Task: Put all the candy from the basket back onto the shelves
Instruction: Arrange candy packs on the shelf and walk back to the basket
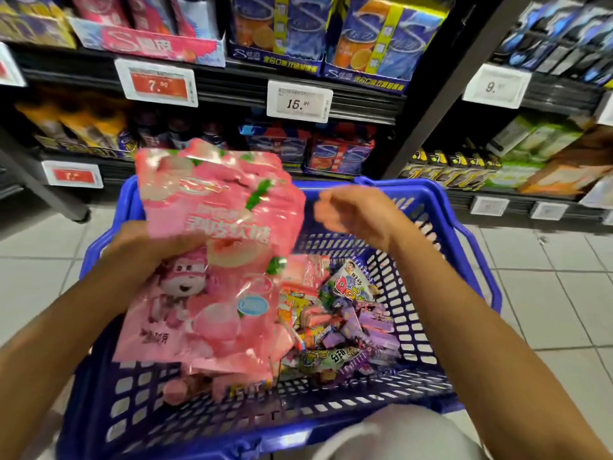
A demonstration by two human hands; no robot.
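Over the blue basket (414,200), a stack of pink candy bags (212,260) is held up by the left hand (156,247), fingers curled round the stack's left edge about mid-height; grip clenched on the bags, upper half fanning out loose and tilted toward the shelves (232,81). Right hand (351,210) is seen above the basket's far half, motion-blurred, fingers loosely bent, nothing held; grip released. More candy is left in the basket: mixed small packs (338,327) in purple, green and yellow piled at the right of the pink stack, and further pink packs (199,386) under it near the bottom. Task judged early, most of the load not yet shelved. Step in hand: pink bags to be carried to their matching shelf slot. No matching pink facing can be confirmed in view; a pink display tray (149,41) sits at upper left, but the product match cannot be told from blur. Advice: the loose top of the stack should be steadied with the free right hand before lifting, since glossy bags are likely to slide apart. The stack should be kept squared, moved as one, and set upright into the slot, label facing out. Price tags (298,101) should be checked against the product before placing.
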